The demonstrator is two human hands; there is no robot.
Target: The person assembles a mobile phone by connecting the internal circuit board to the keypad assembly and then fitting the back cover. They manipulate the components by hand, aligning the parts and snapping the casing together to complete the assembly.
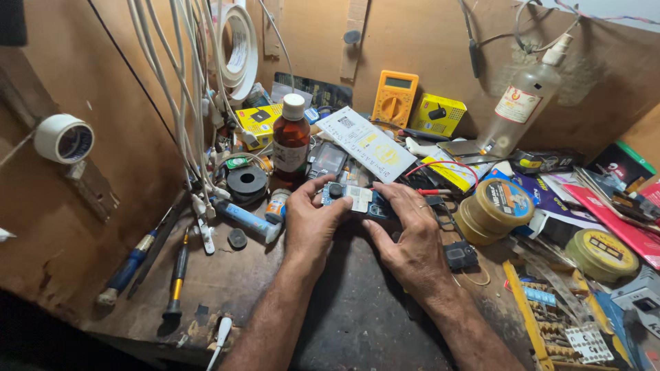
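Pretty warm, yellowish light coming from above and a bit in front, so the bench middle and both hands, left (311,223) and right (411,237), are well lit while the bottom left corner drops into near black. Soft shadows sit under the hands and beside the screwdrivers (155,264), and there's a little glare on the clear bottle (519,110) and the brown bottle (291,141). Focus is sharp in the centre, but the wide lens bends the edges, and the clutter at far right looks stretched and slightly smeared.
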